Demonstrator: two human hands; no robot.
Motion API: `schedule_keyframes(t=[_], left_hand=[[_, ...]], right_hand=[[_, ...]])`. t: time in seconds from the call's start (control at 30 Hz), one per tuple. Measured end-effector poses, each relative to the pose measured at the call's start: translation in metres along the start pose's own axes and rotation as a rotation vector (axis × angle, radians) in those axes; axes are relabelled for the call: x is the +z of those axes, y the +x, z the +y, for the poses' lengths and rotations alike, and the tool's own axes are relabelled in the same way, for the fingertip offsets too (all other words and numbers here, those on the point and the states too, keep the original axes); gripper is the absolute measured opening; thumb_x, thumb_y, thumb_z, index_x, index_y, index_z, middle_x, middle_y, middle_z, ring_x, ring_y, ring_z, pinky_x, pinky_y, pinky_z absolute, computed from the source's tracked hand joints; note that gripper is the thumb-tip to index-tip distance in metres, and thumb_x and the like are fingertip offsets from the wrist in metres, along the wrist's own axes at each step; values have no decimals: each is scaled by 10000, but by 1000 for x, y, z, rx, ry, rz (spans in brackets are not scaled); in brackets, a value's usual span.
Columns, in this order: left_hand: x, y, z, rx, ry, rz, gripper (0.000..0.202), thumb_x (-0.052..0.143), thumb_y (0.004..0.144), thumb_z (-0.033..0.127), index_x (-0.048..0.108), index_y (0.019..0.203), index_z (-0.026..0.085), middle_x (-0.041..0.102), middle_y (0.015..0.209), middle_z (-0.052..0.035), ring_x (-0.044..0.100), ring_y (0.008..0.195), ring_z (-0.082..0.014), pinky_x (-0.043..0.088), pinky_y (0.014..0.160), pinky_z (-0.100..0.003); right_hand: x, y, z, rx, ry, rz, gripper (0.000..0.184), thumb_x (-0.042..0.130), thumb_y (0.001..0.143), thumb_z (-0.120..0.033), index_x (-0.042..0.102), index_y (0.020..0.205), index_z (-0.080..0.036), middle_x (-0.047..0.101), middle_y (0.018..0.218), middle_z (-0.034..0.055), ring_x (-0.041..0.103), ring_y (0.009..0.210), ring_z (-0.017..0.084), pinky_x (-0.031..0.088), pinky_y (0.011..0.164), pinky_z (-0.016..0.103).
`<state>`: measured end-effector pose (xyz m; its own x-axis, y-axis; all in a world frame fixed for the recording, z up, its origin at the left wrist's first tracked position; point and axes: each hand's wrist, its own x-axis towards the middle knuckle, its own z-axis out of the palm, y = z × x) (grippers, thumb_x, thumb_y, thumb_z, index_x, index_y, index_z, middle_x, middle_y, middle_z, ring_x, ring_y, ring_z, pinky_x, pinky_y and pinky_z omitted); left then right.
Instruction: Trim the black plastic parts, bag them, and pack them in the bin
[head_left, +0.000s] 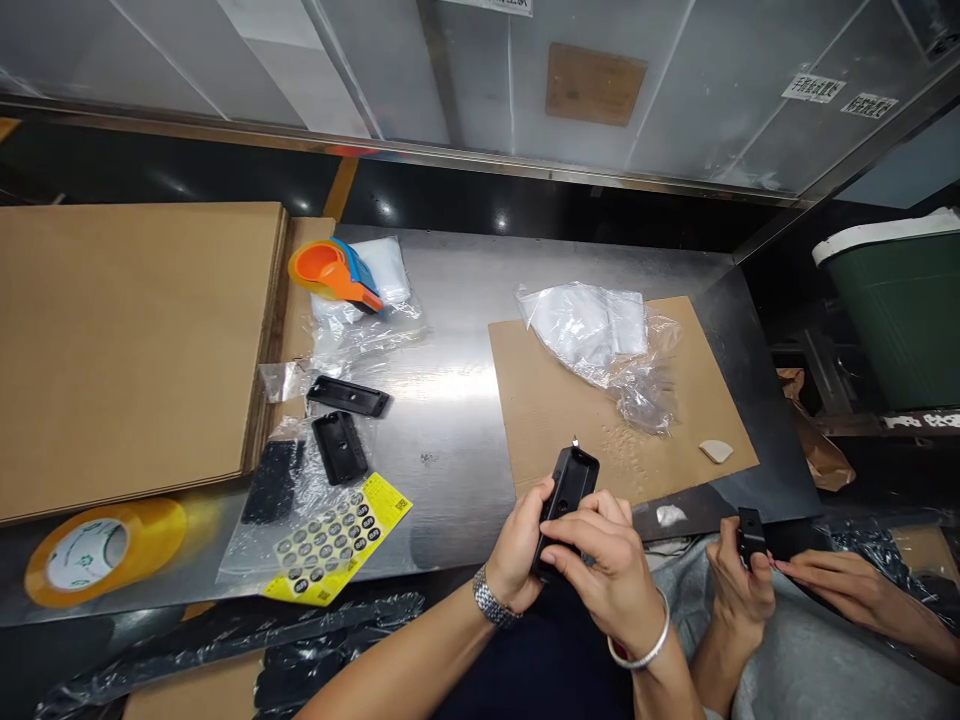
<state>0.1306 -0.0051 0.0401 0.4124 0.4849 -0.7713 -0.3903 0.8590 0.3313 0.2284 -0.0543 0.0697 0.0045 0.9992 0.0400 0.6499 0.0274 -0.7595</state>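
A long black plastic housing (579, 474) with a hollowed top is held over the table's front edge, and a small metal tip sticks out at its far end. My left hand (517, 548), with a watch at the wrist, is closed around its left side. From the right, my right hand (604, 560), wearing a bangle, presses bent fingers on the near part of the housing. What lies under those fingers is hidden. Two more black plastic parts, a long one (349, 396) and a shorter one (340, 448), lie to the left on clear plastic.
Left: stacked cardboard (135, 340), a tape dispenser (337, 272), tape rolls (90, 555) and a yellow sticker sheet (382, 498). Plastic bags (585, 325) lie on a cardboard sheet (525, 400). At right, a co-worker's hands (739, 590) hold a black part; a green bin (900, 310) stands behind.
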Motion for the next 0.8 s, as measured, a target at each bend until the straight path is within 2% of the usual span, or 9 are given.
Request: schedule_keyframes(t=[0.1, 0.23, 0.4, 0.5, 0.6, 0.7, 0.73, 0.8], left_hand=[[0, 2, -1, -14, -27, 8, 196, 577, 701, 333, 535, 647, 150, 497, 619, 32, 449, 586, -82, 363, 580, -200], [0, 4, -1, -52, -88, -40, 199, 560, 714, 333, 538, 650, 146, 512, 616, 26, 467, 588, -84, 375, 578, -196], [3, 4, 0, -99, -111, -48, 189, 576, 710, 332, 539, 662, 153, 525, 591, 31, 482, 540, -81, 386, 537, -196], [3, 6, -1, -128, -77, -34, 228, 553, 719, 370, 551, 661, 149, 528, 564, 24, 481, 492, -84, 388, 506, -205], [1, 9, -2, -107, -45, -42, 267, 531, 728, 399, 574, 672, 142, 533, 552, 15, 469, 461, -84, 368, 466, -205], [-1, 12, -2, -27, -57, -58, 243, 520, 745, 382, 612, 776, 159, 535, 553, 30, 460, 466, -81, 357, 464, -198], [-1, 12, -2, 3, -71, -57, 233, 520, 750, 362, 619, 849, 177, 548, 574, 35, 475, 491, -83, 373, 490, -196], [-1, 13, 0, 56, -93, -44, 274, 526, 753, 311, 597, 1002, 221, 610, 701, 31, 534, 608, -96, 412, 596, -198]], right_hand=[[2, 2, 1, -10, 36, 31, 156, 547, 806, -191, 647, 892, -273, 669, 747, -20, 488, 720, 151, 334, 667, 329], [8, 3, 2, 19, 84, 93, 157, 522, 813, -157, 636, 869, -249, 653, 733, -10, 501, 712, 147, 343, 665, 317], [15, -1, 9, 245, 221, 313, 113, 460, 837, -202, 571, 821, -192, 574, 727, 18, 520, 721, 146, 385, 660, 287], [18, -4, 15, 387, 348, 383, 154, 423, 856, -275, 537, 805, -186, 547, 700, 3, 527, 677, 128, 401, 644, 262], [22, -7, 22, 460, 429, 435, 246, 365, 877, -325, 504, 734, -182, 532, 647, -10, 513, 624, 117, 398, 612, 243], [25, -8, 26, 487, 461, 433, 344, 317, 892, -343, 463, 627, -180, 499, 571, -17, 485, 564, 106, 385, 574, 231], [25, -8, 27, 490, 468, 405, 336, 329, 889, -346, 473, 636, -178, 504, 577, -16, 487, 567, 105, 386, 574, 228], [26, -7, 27, 477, 489, 297, 233, 403, 862, -349, 526, 775, -171, 543, 653, -8, 509, 620, 110, 399, 597, 225]])
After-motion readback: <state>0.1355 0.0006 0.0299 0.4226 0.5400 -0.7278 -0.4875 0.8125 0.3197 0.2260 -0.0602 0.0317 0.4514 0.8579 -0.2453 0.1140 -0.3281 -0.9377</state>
